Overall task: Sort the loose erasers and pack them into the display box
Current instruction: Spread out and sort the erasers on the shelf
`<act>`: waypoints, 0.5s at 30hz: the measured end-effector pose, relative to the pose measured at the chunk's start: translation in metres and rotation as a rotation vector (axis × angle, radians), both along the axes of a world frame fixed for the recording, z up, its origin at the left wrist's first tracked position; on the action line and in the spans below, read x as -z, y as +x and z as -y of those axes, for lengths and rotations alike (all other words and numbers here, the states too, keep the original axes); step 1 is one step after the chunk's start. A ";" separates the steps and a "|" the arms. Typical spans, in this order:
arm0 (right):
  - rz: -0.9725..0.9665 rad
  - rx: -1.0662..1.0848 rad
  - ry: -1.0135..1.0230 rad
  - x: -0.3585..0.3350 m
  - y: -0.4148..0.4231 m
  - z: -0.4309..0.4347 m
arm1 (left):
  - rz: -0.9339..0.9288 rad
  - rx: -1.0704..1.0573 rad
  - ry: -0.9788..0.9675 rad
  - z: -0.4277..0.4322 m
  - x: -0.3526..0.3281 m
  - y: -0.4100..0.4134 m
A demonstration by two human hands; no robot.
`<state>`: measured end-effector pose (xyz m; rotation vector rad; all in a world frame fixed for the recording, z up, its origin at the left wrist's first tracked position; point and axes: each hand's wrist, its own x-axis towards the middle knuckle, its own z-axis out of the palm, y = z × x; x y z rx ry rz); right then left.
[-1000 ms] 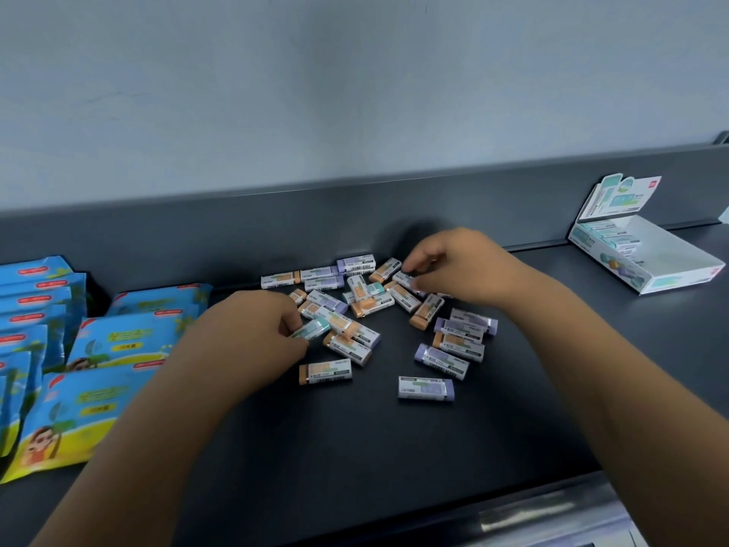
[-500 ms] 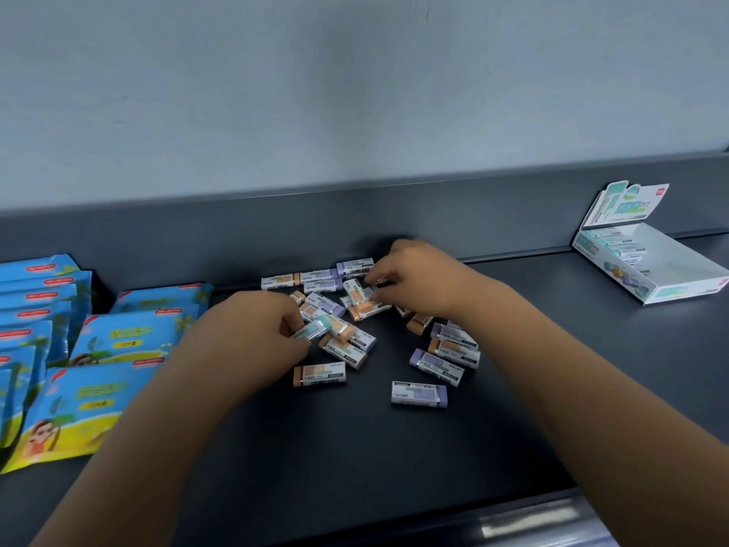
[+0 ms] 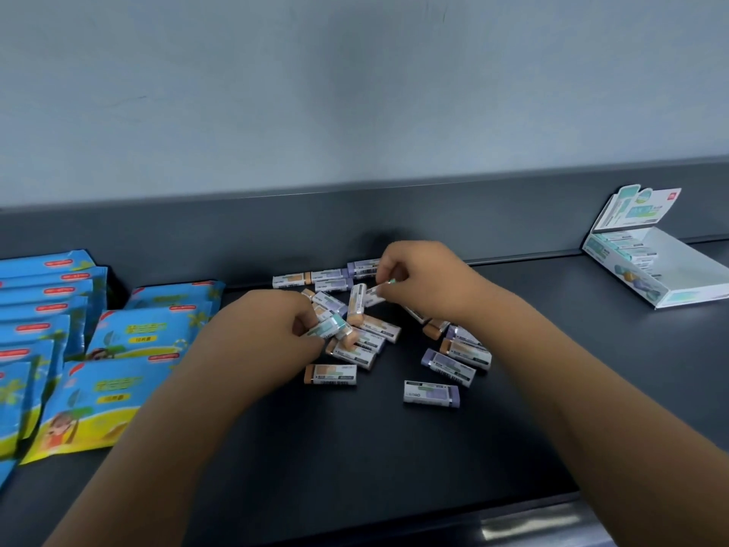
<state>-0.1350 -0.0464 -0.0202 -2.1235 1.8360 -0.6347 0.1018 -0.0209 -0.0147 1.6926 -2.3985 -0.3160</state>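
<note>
Several loose erasers in white sleeves with orange, purple or green ends lie in a pile on the dark counter. My left hand rests at the pile's left side, its fingers closed on a green-ended eraser. My right hand is over the back of the pile, pinching another green-ended eraser between thumb and fingertips. The white display box stands open at the far right, its lid flap up, with a row of erasers along its left wall.
Stacks of blue wet-wipe packets cover the counter's left part. A dark raised back ledge runs behind the pile below the wall. One purple-ended eraser lies apart in front. A metal edge borders the counter's near side.
My right hand moved left across the back of the pile and now pinches a green-ended eraser. My left hand stayed put with its eraser.
</note>
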 end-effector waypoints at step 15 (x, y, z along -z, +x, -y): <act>1.045 0.119 0.236 -0.022 -0.105 -0.050 | 0.002 0.065 -0.119 -0.020 -0.021 -0.105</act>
